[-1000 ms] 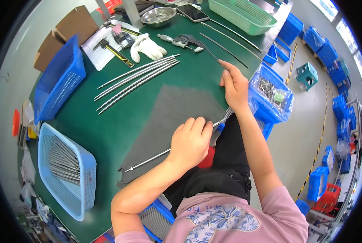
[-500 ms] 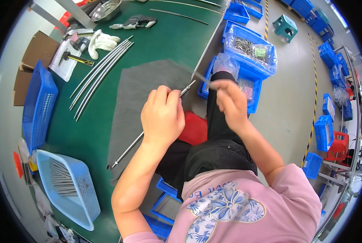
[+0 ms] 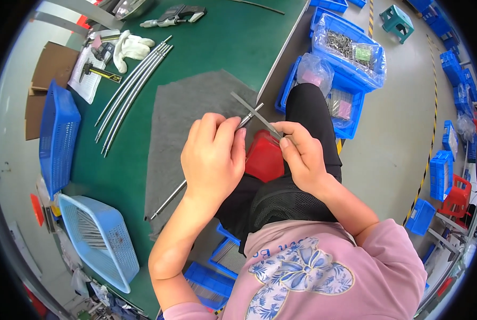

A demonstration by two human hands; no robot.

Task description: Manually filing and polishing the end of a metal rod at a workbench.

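Observation:
My left hand [image 3: 213, 154] is closed around a thin, shiny metal rod [image 3: 169, 200], which slants from the lower left up to a stepped tip at the upper right. In my right hand [image 3: 304, 157] is a narrow, flat grey file [image 3: 244, 102], pinched near its lower end. The file crosses the rod close to its tip and appears to touch it there. Under the rod, a dark grey cloth [image 3: 174, 114] lies at the edge of the green table. Several similar metal rods [image 3: 129, 98] rest side by side to the left of the cloth.
A light blue basket [image 3: 122, 240] with rods stands at the near left, a darker blue basket [image 3: 62, 136] behind it. White gloves [image 3: 133, 47], a caliper [image 3: 101, 73] and a micrometer [image 3: 174, 16] lie farther back. Blue crates [image 3: 356, 101] sit right of the table.
My right hand has moved slightly down, and the file, blurred before, now lies across the rod's tip. My left hand keeps its hold on the rod. The whole view has shifted a little.

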